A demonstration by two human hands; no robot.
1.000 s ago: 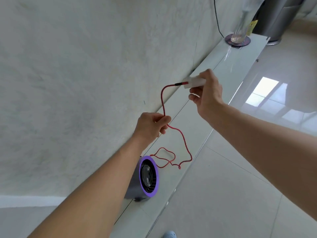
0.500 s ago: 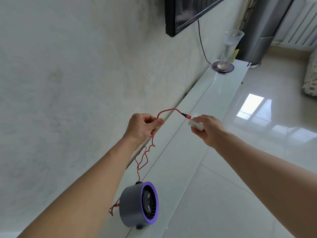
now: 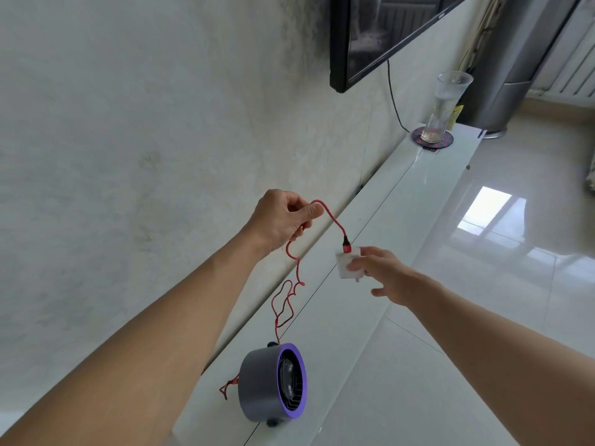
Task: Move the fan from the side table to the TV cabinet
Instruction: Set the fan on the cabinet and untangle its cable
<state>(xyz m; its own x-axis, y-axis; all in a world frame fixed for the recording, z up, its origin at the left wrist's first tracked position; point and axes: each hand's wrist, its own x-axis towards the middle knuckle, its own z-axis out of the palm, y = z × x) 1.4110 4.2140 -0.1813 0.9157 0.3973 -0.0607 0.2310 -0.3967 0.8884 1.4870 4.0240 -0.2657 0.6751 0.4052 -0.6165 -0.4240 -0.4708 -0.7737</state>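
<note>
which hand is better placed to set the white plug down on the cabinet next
Right. The right hand already holds the white plug low over the cabinet top, so it likely only needs to lower it. The left hand is higher, pinching the red cable partway along.

Bystanders along the wall and far end of the room

A black-framed television point(image 3: 370, 37) hung on the pale, mottled wall point(image 3: 145, 140), its screen dark, and a thin black wire point(image 3: 393, 101) dropped from beneath it toward the surface below. A tall clear glass vase point(image 3: 446, 106) stood upright on a round dark coaster point(image 3: 432, 140) with a reddish pattern, with something small and yellow point(image 3: 456, 115) just behind it. A grey cylindrical tower unit point(image 3: 518, 59) stood on the glossy tiled floor point(image 3: 502, 252), which mirrored a bright window. A white radiator point(image 3: 576, 69) lined the far right.
</note>
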